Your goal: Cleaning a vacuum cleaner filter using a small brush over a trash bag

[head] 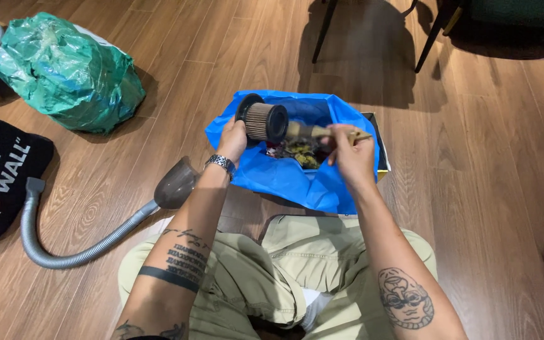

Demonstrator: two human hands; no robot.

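Your left hand (232, 140) clamped on the filter (266, 121), right hand (351, 154) gripping the brush (313, 131) over the blue bag (284, 176), green bag (64, 72) far left, bare floor (492, 189) right.

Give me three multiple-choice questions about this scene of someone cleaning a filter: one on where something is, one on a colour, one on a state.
1. Where is the cylindrical filter held?
A. Over the blue bag
B. Over the green bag
C. On the grey hose

2. What colour is the crumpled bag at the upper left?
A. Red
B. Green
C. White

3. What is the right hand doing?
A. Resting empty on the knee
B. Holding a wooden-handled brush against the filter
C. Pulling the hose

Answers:
1 A, the left hand holds the filter above the open blue bag, which has debris inside.
2 B, its plastic is plainly green.
3 B, its grip closes on the brush, whose bristles meet the filter's end.
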